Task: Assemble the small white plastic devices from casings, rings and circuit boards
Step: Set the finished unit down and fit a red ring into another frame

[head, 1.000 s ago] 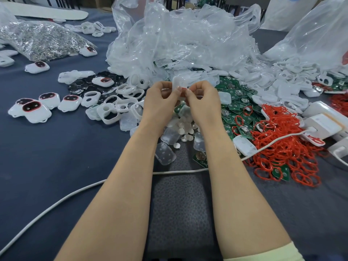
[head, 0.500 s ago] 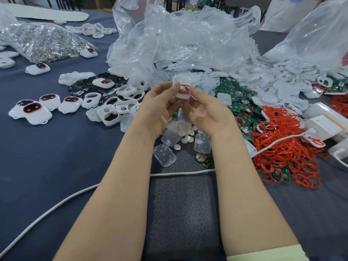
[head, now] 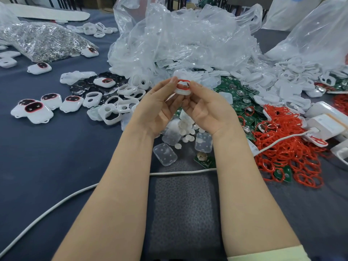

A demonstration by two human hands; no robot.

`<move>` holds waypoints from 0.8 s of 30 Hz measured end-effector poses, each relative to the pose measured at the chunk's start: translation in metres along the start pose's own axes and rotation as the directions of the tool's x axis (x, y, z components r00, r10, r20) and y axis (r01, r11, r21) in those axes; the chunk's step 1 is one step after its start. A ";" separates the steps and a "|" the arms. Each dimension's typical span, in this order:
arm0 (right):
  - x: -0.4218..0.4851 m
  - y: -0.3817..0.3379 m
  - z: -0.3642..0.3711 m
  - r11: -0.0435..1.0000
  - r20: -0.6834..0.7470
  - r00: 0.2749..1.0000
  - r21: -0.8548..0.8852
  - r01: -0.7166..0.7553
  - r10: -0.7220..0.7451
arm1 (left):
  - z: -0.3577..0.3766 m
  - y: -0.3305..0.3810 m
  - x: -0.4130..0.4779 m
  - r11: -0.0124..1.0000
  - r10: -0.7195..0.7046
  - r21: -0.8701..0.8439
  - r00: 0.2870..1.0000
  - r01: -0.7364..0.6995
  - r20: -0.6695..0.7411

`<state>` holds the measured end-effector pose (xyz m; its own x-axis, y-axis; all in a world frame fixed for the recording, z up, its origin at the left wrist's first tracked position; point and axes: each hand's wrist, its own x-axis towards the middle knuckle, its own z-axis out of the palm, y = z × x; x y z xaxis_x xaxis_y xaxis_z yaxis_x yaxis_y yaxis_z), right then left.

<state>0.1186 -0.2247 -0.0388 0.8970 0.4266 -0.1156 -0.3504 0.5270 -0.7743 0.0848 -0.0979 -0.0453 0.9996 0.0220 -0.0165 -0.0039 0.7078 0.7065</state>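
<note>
Both my hands hold one small white casing (head: 182,89) with a red ring seated in its opening, raised above the table's middle. My left hand (head: 158,108) pinches its left side and my right hand (head: 207,108) pinches its right side, palms turned up toward me. Red rings (head: 288,147) lie heaped to the right. Green circuit boards (head: 239,98) spread behind my right hand. Empty white casings (head: 120,108) lie to the left, beside finished devices (head: 35,110) with dark red-rimmed faces. Clear plastic covers (head: 165,154) and small white discs (head: 188,132) lie under my hands.
Crumpled clear plastic bags (head: 184,38) fill the back centre and right. A bag of metal parts (head: 43,40) sits at back left. A white cable (head: 79,193) crosses the blue table cloth in front. White boxes (head: 327,123) stand at the right edge.
My hands turned from backs up to palms up, rotating the casing so its red ring now faces me. They stayed over the same spot.
</note>
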 end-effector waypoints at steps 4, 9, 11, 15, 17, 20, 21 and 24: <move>0.000 0.001 0.000 0.998 -0.027 0.999 0.048 -0.031 0.032 | 0.001 -0.001 0.000 1.000 -0.004 0.002 0.999 0.004 -0.042; 0.006 0.008 0.000 0.772 -0.219 0.908 -0.617 0.155 -0.358 | 0.002 -0.008 0.004 0.986 0.055 0.166 0.985 -0.027 -0.164; 0.006 0.014 0.003 0.529 -0.149 0.838 -0.829 0.184 -0.526 | 0.002 -0.011 0.006 0.958 0.127 0.278 0.976 -0.074 -0.178; 0.003 0.017 0.006 0.280 -0.016 0.750 -0.932 0.228 -0.661 | 0.002 -0.014 0.008 0.887 0.223 0.443 0.962 -0.131 -0.161; 0.003 0.018 0.007 0.224 0.023 0.744 -0.947 0.230 -0.668 | 0.000 -0.015 0.010 0.866 0.252 0.482 0.948 -0.132 -0.193; 0.003 0.018 0.007 0.245 0.023 0.766 -0.941 0.234 -0.643 | -0.001 -0.015 0.012 0.836 0.284 0.533 0.934 -0.131 -0.216; 0.004 0.016 0.006 0.273 0.001 0.776 -0.936 0.224 -0.631 | -0.002 -0.015 0.012 0.837 0.279 0.530 0.938 -0.134 -0.204; 0.004 0.007 0.000 0.438 -0.084 0.820 -0.874 0.212 -0.566 | 0.000 -0.014 0.010 0.880 0.229 0.456 0.960 -0.134 -0.159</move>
<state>0.1195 -0.2192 -0.0446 0.9567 -0.0101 0.2909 0.2724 -0.3211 -0.9070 0.0952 -0.1070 -0.0555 0.9548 0.2953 0.0333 -0.1250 0.2973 0.9466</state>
